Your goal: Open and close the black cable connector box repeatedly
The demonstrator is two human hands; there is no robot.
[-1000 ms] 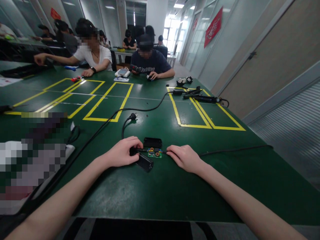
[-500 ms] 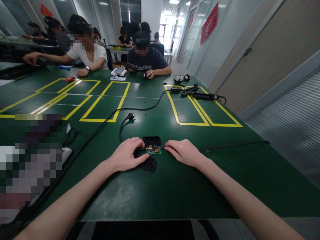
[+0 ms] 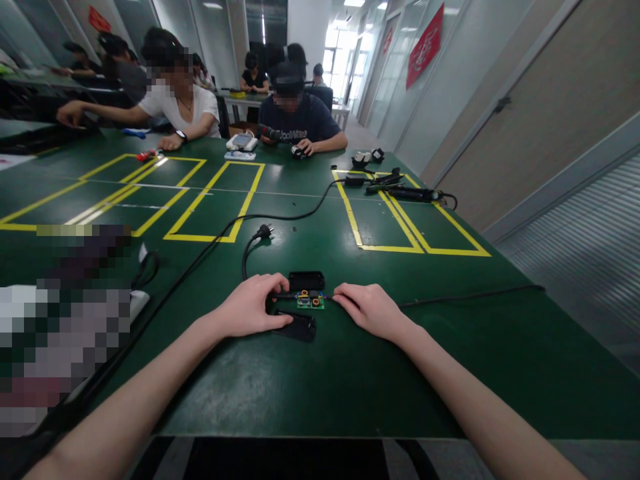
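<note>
Head view: the circuit board lies on the worktop between the far case half and near case half. Right hand: grip pinched on the right cable, apparently steadying the board. Left hand: thumb and fingers apart about the left cable, thumb at the near case half, presumably restraining it.

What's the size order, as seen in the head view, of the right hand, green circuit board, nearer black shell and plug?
Largest to smallest:
1. Right hand
2. Nearer black shell, partly hidden by left hand
3. Green circuit board
4. Plug, though it lies farther off
</note>
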